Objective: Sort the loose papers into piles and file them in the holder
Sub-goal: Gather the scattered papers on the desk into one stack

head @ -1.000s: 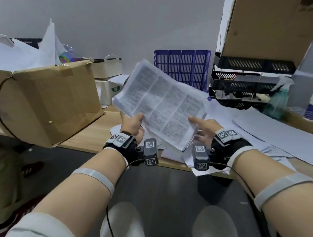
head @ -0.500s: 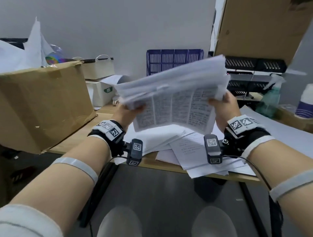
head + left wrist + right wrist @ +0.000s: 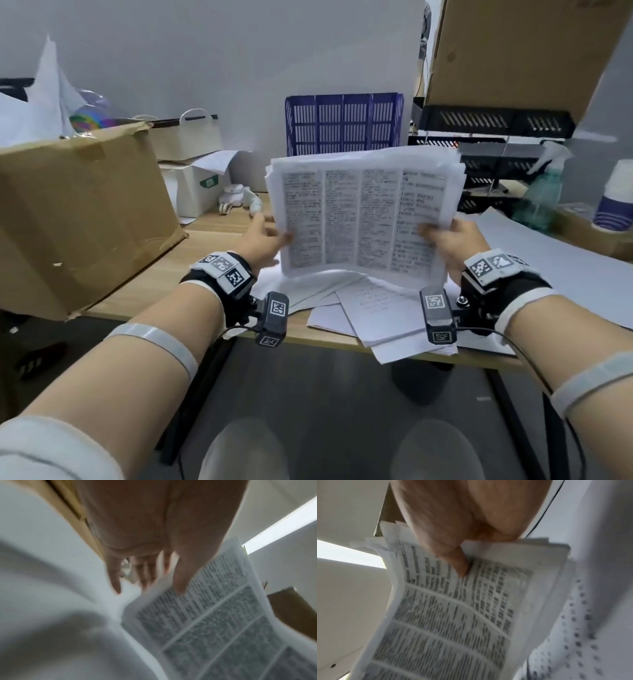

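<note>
A thick stack of printed papers (image 3: 363, 216) stands upright on its lower edge, resting on loose sheets (image 3: 380, 308) on the wooden desk (image 3: 205, 240). My left hand (image 3: 267, 240) holds its left edge, thumb on the printed face (image 3: 180, 586), fingers behind. My right hand (image 3: 442, 240) grips the right edge, thumb pressed on the front page (image 3: 460, 566). Behind the stack stands a blue slotted file holder (image 3: 342, 123); black mesh trays (image 3: 493, 123) sit to its right.
A large cardboard box (image 3: 78, 212) fills the desk's left side, with white boxes (image 3: 195, 185) and a small white toy (image 3: 239, 202) behind it. At right are a green spray bottle (image 3: 544, 195), stacked paper cups (image 3: 616, 198) and large white sheets (image 3: 548, 260).
The stack has swung from lying nearly flat at chest height to standing upright, and both hands have lowered it until its bottom edge meets the loose sheets.
</note>
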